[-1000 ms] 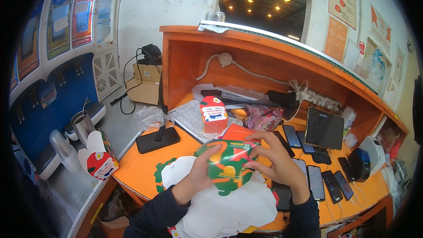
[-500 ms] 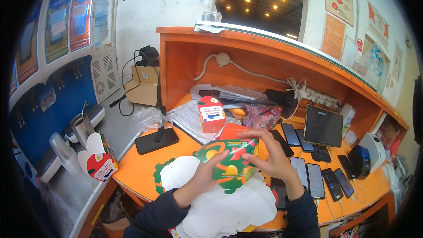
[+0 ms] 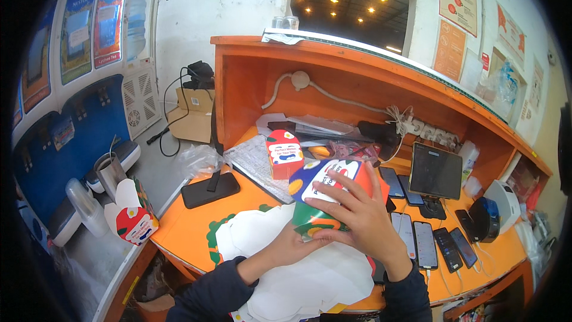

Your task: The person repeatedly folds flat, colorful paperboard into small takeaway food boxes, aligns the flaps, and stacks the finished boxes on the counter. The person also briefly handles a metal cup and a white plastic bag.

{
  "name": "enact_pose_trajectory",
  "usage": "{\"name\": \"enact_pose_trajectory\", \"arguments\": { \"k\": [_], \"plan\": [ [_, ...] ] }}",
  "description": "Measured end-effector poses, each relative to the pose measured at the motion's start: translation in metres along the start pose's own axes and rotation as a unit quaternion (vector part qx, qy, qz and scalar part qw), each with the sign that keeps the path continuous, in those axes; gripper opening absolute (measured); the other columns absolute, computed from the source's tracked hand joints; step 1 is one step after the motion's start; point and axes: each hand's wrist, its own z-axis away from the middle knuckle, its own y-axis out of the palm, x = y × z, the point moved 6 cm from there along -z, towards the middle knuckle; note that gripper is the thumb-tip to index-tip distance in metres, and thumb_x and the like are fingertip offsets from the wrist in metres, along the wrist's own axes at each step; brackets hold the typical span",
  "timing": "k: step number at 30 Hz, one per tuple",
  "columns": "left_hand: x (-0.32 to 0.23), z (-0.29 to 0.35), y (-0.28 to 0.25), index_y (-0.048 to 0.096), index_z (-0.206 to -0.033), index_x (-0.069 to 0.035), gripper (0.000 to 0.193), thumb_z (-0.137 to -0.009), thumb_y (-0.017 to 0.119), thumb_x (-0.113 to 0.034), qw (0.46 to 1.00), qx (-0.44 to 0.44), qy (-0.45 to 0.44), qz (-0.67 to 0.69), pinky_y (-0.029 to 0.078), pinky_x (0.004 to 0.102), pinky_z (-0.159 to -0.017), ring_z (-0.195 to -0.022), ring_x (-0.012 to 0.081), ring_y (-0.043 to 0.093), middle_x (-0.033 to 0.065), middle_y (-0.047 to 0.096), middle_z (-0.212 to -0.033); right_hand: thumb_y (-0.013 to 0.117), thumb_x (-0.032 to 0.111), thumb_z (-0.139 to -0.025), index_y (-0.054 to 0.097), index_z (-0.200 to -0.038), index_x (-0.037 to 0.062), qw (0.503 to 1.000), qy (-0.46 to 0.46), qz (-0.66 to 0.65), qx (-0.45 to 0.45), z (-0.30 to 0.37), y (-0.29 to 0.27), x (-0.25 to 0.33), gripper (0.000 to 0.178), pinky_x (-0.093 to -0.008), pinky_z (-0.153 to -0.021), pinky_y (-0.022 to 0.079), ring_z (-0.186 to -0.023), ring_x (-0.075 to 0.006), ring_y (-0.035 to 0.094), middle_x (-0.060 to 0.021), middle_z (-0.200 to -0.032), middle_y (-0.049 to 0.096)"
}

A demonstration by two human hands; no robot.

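Both hands hold a colourful paper food carton over the desk. Its blue, white and red faces point up, with a green part below. My right hand is closed over its right side, fingers lying across the printed panel. At the lower left edge, my left hand grips the green part; some of its fingers are hidden behind the carton. Under the hands lies a pile of flat carton blanks, mostly white side up with green edges. A folded red-and-white carton stands upright just beyond the held one.
A black phone-like device lies to the left. Several phones with cables and a dark screen on a stand fill the right side. Another carton with raised flaps stands at far left, near stacked plastic cups. Orange shelving rises behind.
The carton has been turned in my hands, so a blue, white and red side shows instead of the green one. My right hand has shifted over its top and side.
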Motion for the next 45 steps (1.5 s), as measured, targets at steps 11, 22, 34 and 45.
{"name": "enact_pose_trajectory", "arguments": {
  "k": [11, 22, 34, 45],
  "plan": [
    [-0.006, -0.004, -0.002, 0.059, -0.103, -0.002, 0.028, -0.086, 0.067, -0.022, 0.996, 0.071, -0.043, -0.041, 0.045, 0.0256, -0.074, -0.085, 0.0109, 0.057, 0.0049, 0.063, -0.091, 0.075, 0.030, -0.069, 0.070, -0.081, 0.0200, 0.996, 0.018, -0.062, -0.064, 0.002, -0.003, -0.001, 0.016, -0.0518, -0.105, 0.024, -0.082, -0.0112, 0.058, 0.0081, -0.075, 0.063],
    [0.019, 0.001, -0.001, 0.044, -0.124, -0.002, 0.048, -0.083, 0.068, -0.013, 0.929, 0.074, -0.198, 0.303, 0.047, 0.0266, -0.082, -0.099, 0.0116, 0.056, 0.0057, 0.056, -0.113, 0.074, 0.027, -0.072, 0.067, -0.102, 0.0132, 0.985, 0.079, -0.151, 0.021, 0.000, -0.002, -0.006, 0.034, -0.0502, -0.107, 0.021, -0.098, -0.0224, 0.059, -0.0033, -0.093, 0.067],
    [0.006, 0.000, -0.019, 0.044, -0.129, 0.000, 0.067, -0.073, 0.078, -0.012, 0.973, 0.199, -0.103, 0.058, 0.041, 0.0294, -0.096, -0.111, 0.0135, 0.050, 0.0080, 0.055, -0.121, 0.072, -0.001, -0.066, 0.067, -0.082, 0.0062, 0.983, 0.042, -0.112, -0.138, 0.008, -0.031, 0.001, 0.018, -0.0297, -0.065, 0.048, -0.071, -0.0226, 0.063, -0.0059, -0.080, 0.067],
    [-0.003, -0.005, -0.022, 0.049, -0.123, -0.003, 0.047, -0.083, 0.069, -0.015, 0.986, 0.038, -0.125, 0.101, 0.047, 0.0260, -0.082, -0.098, 0.0130, 0.057, 0.0057, 0.059, -0.111, 0.065, -0.005, -0.072, 0.067, -0.093, 0.0050, 0.964, 0.022, -0.131, -0.229, 0.012, -0.011, -0.013, 0.023, -0.0276, -0.066, 0.053, -0.077, -0.0200, 0.067, -0.0099, -0.093, 0.069]
  ]
}}
